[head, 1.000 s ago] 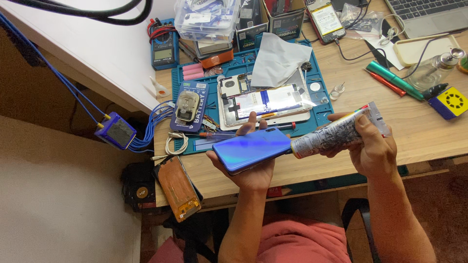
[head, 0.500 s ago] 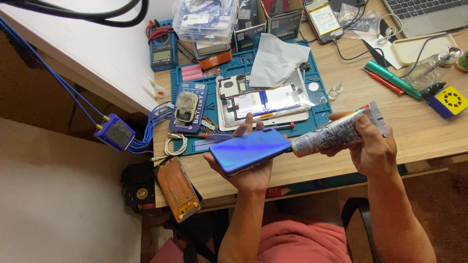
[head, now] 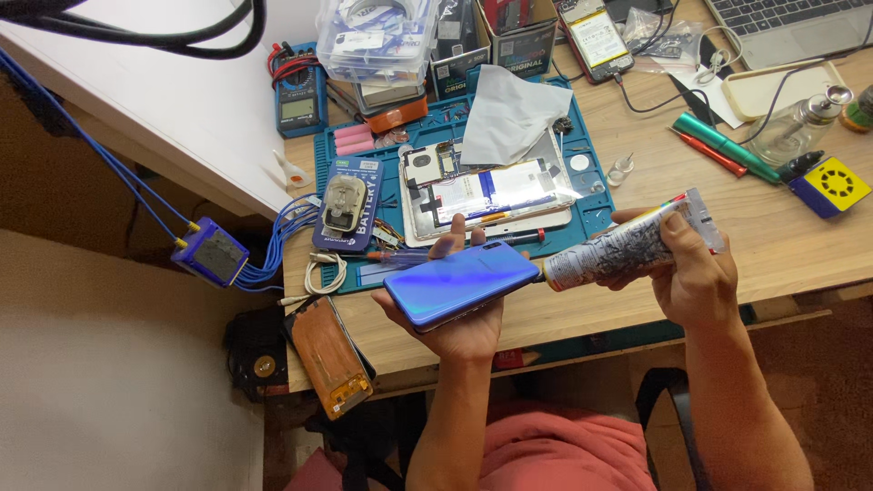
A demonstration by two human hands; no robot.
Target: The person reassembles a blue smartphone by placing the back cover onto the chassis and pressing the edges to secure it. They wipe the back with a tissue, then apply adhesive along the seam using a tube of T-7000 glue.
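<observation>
My left hand (head: 459,323) holds a phone back cover (head: 461,283), glossy blue fading to purple, flat on its palm above the desk's front edge. My right hand (head: 693,273) grips a crumpled printed glue tube (head: 627,245) whose nozzle points left and touches the cover's right edge. Just behind them, on the blue work mat (head: 591,195), lies an opened phone (head: 486,195) with its insides showing, partly under a grey cloth (head: 509,114).
A blue battery tool (head: 348,205) sits on the mat's left. A multimeter (head: 299,95), plastic box (head: 377,36), green and red pens (head: 718,145), yellow-and-blue gadget (head: 829,186) and laptop (head: 791,23) crowd the wooden desk (head: 800,236). An orange-backed phone (head: 329,355) overhangs the front-left edge.
Both hands hold almost the same pose. The cover and tube have shifted only slightly, with the nozzle staying at the cover's right edge.
</observation>
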